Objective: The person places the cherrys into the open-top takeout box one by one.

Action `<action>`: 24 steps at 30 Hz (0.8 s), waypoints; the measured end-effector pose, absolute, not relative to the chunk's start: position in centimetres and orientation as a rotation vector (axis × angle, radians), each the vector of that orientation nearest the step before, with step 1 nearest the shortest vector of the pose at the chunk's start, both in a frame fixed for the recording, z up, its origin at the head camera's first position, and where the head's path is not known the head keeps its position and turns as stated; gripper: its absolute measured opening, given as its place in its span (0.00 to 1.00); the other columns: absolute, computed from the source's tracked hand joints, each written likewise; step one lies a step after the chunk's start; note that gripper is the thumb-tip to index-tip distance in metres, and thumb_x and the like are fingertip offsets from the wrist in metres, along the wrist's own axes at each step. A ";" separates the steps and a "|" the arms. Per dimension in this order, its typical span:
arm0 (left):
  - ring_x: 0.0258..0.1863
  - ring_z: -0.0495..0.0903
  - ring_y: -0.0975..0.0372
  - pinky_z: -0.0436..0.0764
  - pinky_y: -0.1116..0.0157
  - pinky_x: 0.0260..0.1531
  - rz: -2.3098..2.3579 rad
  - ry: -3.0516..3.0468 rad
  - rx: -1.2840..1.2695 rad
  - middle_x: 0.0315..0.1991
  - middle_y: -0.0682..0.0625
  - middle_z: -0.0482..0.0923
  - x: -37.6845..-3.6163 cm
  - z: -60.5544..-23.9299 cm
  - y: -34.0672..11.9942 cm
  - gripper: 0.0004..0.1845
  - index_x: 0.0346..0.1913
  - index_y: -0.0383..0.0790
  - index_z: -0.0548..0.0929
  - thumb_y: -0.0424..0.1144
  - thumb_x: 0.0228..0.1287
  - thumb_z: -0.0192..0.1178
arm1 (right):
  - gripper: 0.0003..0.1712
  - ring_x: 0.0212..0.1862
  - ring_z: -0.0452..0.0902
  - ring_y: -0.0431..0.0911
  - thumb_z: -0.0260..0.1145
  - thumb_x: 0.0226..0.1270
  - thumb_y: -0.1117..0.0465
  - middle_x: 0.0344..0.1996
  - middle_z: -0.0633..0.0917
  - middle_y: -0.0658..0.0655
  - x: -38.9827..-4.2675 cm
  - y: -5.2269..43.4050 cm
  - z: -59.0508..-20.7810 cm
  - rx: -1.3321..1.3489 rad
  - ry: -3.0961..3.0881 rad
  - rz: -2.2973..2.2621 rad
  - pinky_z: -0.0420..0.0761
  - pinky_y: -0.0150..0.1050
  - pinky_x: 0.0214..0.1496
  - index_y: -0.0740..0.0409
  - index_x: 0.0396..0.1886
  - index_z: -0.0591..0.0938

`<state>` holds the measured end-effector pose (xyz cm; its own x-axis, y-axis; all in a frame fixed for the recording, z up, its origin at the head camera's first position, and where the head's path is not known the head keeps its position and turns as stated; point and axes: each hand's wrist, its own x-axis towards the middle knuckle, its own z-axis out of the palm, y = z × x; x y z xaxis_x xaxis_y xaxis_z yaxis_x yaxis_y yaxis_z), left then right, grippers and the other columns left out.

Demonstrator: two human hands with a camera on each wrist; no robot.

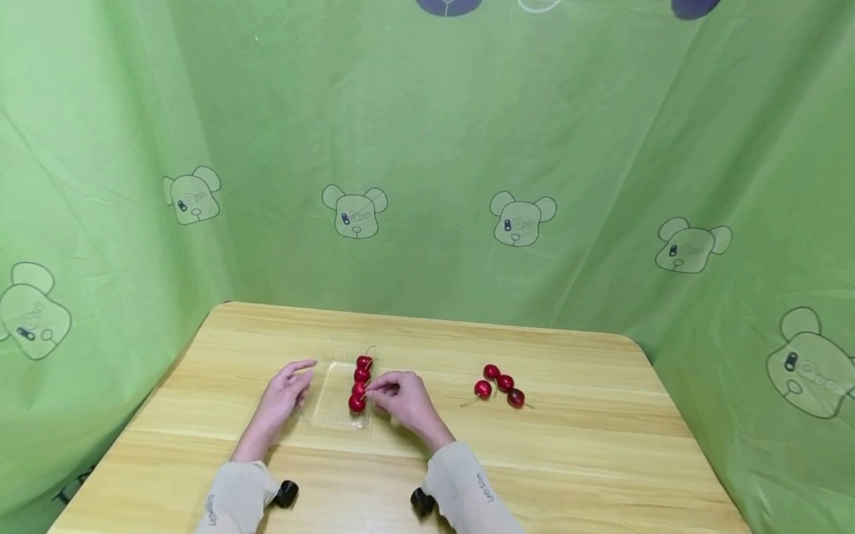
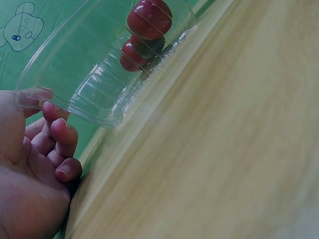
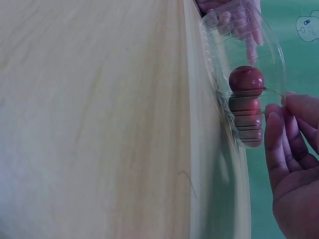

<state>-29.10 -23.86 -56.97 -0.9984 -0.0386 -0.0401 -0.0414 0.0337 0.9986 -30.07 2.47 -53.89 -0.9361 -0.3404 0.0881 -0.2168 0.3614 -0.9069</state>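
A clear plastic tray (image 1: 329, 412) lies on the table between the two hands. Several red cherries (image 1: 357, 404) stand in a row along its right side. My right hand (image 1: 404, 401) is at that side, with thumb and index finger pinching the thin stem of a cherry (image 3: 246, 79) in the row. By the tray's left edge is my left hand (image 1: 282, 395), its fingers loosely bent. In the left wrist view its fingertips (image 2: 64, 130) are close to the tray's rim; whether they touch it is unclear.
Several more cherries (image 1: 505, 382) with stems lie loose on the wooden table (image 1: 569, 460), right of the right hand. Green cloth (image 1: 427, 275) with bear-head drawings hangs behind and at both sides. A black wrist device (image 1: 287, 494) sits by each sleeve.
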 end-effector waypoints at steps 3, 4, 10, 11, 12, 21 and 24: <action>0.26 0.70 0.64 0.74 0.71 0.29 2.177 2.259 -0.088 0.28 0.52 0.72 -29.1 -56.9 -23.9 0.22 0.71 0.37 0.73 0.40 0.80 0.56 | 0.04 0.31 0.80 0.40 0.75 0.66 0.64 0.31 0.87 0.51 -30.0 2.5 -53.7 -0.501 2.486 -1.636 0.82 0.30 0.35 0.57 0.39 0.91; 0.26 0.70 0.64 0.74 0.71 0.29 2.172 2.259 -0.088 0.28 0.52 0.72 -29.1 -56.9 -23.9 0.23 0.71 0.37 0.73 0.40 0.80 0.56 | 0.04 0.31 0.80 0.40 0.75 0.66 0.64 0.31 0.87 0.51 -30.0 2.5 -53.7 -0.499 2.483 -1.636 0.82 0.30 0.35 0.57 0.39 0.91; 0.26 0.70 0.64 0.74 0.71 0.29 2.175 2.245 -0.096 0.28 0.53 0.73 -29.2 -56.9 -23.9 0.23 0.72 0.36 0.72 0.40 0.80 0.55 | 0.03 0.30 0.79 0.39 0.75 0.66 0.64 0.30 0.87 0.50 -30.1 2.5 -53.6 -0.498 2.488 -1.625 0.82 0.30 0.35 0.57 0.39 0.91; 0.26 0.70 0.64 0.74 0.71 0.29 2.180 2.243 -0.097 0.28 0.52 0.73 -29.1 -56.9 -23.9 0.23 0.71 0.36 0.72 0.40 0.80 0.56 | 0.04 0.30 0.80 0.39 0.75 0.66 0.64 0.30 0.87 0.50 -30.1 2.5 -53.6 -0.500 2.489 -1.623 0.82 0.30 0.35 0.57 0.39 0.91; 0.26 0.70 0.64 0.74 0.71 0.29 2.183 2.242 -0.097 0.28 0.52 0.72 -29.1 -56.9 -23.8 0.22 0.71 0.37 0.73 0.40 0.80 0.56 | 0.04 0.30 0.80 0.39 0.75 0.66 0.64 0.30 0.87 0.50 -30.1 2.5 -53.6 -0.501 2.490 -1.620 0.82 0.30 0.35 0.57 0.39 0.91; 0.26 0.70 0.64 0.74 0.71 0.28 2.184 2.248 -0.106 0.28 0.52 0.72 -29.2 -57.0 -23.9 0.22 0.71 0.37 0.74 0.40 0.79 0.57 | 0.03 0.30 0.81 0.40 0.74 0.66 0.66 0.30 0.87 0.51 -30.1 2.5 -53.7 -0.496 2.471 -1.626 0.83 0.31 0.34 0.57 0.39 0.91; 0.25 0.70 0.65 0.73 0.71 0.28 2.187 2.256 -0.108 0.28 0.52 0.72 -29.2 -57.0 -23.8 0.22 0.70 0.37 0.74 0.40 0.79 0.57 | 0.04 0.30 0.81 0.40 0.74 0.66 0.66 0.30 0.88 0.51 -30.1 2.4 -53.7 -0.496 2.461 -1.637 0.83 0.31 0.34 0.58 0.39 0.91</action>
<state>-29.20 -23.84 -56.98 -0.9976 -0.0507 -0.0464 -0.0479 0.0297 0.9984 -30.08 2.44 -53.70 -0.9351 -0.3489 0.0617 -0.1918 0.3521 -0.9161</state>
